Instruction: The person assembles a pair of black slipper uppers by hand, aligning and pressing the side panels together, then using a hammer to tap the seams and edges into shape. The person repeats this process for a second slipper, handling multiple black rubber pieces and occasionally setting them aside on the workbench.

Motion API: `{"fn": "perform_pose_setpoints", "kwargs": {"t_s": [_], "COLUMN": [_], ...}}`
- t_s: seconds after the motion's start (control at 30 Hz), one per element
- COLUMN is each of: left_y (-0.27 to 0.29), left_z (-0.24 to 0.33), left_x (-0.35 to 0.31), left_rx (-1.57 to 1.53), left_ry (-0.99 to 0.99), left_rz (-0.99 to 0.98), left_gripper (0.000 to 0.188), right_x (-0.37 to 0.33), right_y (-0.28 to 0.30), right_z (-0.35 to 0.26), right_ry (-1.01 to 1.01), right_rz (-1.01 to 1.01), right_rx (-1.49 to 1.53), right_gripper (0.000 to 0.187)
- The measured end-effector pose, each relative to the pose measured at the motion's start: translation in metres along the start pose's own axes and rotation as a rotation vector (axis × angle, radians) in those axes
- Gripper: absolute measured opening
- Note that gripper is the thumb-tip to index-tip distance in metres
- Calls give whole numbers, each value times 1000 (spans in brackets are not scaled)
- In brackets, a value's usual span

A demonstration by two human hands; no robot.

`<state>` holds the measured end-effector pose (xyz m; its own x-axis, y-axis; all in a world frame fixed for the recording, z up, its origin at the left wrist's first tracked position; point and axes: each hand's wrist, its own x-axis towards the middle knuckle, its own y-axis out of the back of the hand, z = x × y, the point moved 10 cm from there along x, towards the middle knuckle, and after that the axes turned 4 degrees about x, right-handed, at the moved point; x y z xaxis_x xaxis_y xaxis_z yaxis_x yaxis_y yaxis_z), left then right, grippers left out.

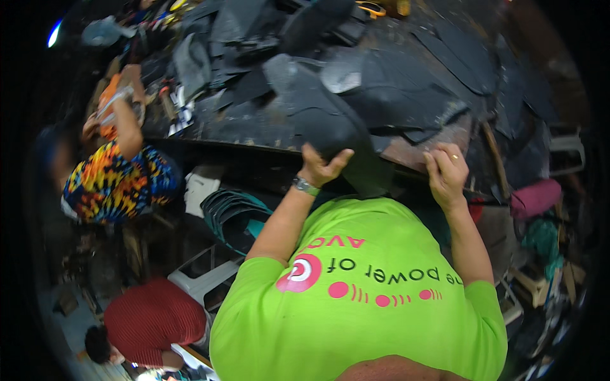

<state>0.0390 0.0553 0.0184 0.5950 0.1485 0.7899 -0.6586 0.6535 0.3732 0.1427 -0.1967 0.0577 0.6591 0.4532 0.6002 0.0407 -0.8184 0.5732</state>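
Observation:
At the table's near edge my left hand (323, 166) grips a dark, smooth, shoe-shaped piece (330, 124) by its near end, thumb out to the right. The piece has a rounded bulge, and its far end narrows toward the pile. A flat dark flap (368, 171) hangs below it over the edge. My right hand (448, 168) is closed in a pinch, beside a flat reddish-brown piece (413, 152) on the edge. Whatever sits between its fingertips, if anything, is too small to tell. Black sole-shaped pieces (400, 89) lie just beyond both hands.
More black cut pieces (238, 32) are heaped on the dark table (235, 130). A wooden stick (494, 159) lies to the right. One person in a patterned shirt (121, 184) works at the left; another in a red shirt (155, 317) bends near a grey chair (206, 279).

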Motion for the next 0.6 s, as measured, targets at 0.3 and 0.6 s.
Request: {"fn": "perform_pose_setpoints", "kwargs": {"t_s": [0.3, 0.6], "left_y": [6, 6], "left_z": [-22, -23], "left_x": [-9, -9], "left_rx": [-163, -176], "left_ry": [159, 212], "left_rz": [14, 27], "left_gripper": [38, 40], "right_x": [1, -1], "right_y": [7, 5], "right_z": [-2, -1], "right_ry": [50, 52], "right_rz": [57, -8], "right_rx": [-22, -13], "right_gripper": [12, 16]}}
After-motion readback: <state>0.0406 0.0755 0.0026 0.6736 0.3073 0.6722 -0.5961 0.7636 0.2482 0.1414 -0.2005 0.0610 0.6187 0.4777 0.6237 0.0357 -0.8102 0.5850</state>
